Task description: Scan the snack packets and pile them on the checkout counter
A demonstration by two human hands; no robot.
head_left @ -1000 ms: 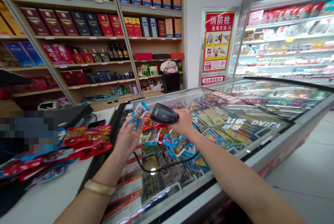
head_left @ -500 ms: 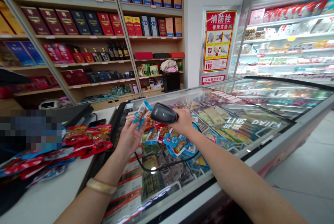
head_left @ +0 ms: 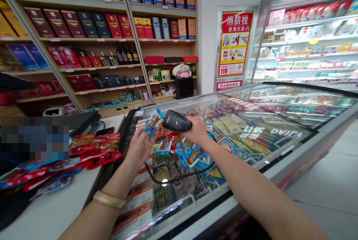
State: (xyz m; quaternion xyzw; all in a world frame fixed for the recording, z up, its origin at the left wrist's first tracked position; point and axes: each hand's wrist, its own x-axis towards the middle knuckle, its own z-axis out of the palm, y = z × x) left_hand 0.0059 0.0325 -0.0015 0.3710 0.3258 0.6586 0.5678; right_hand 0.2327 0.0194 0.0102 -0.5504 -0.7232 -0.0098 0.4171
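Note:
A small blue snack packet is pinched in the fingers of my left hand. My right hand grips a black barcode scanner, its head turned toward the packet at close range. The handle is mostly hidden by my fingers. Below both hands, several blue snack packets and red snack packets lie in a loose pile on the freezer's glass lid. The scanner's black cable loops across the glass in front of the pile.
On the white counter at left lie more red snack packets, beside a dark device. A blurred-out patch covers part of that side. Shelves of boxes and bottles stand behind; a lit display fridge is at right.
Hardly anything differs. Both hands hold the packet and scanner in almost the same place, and the whole view has shifted very slightly to the right.

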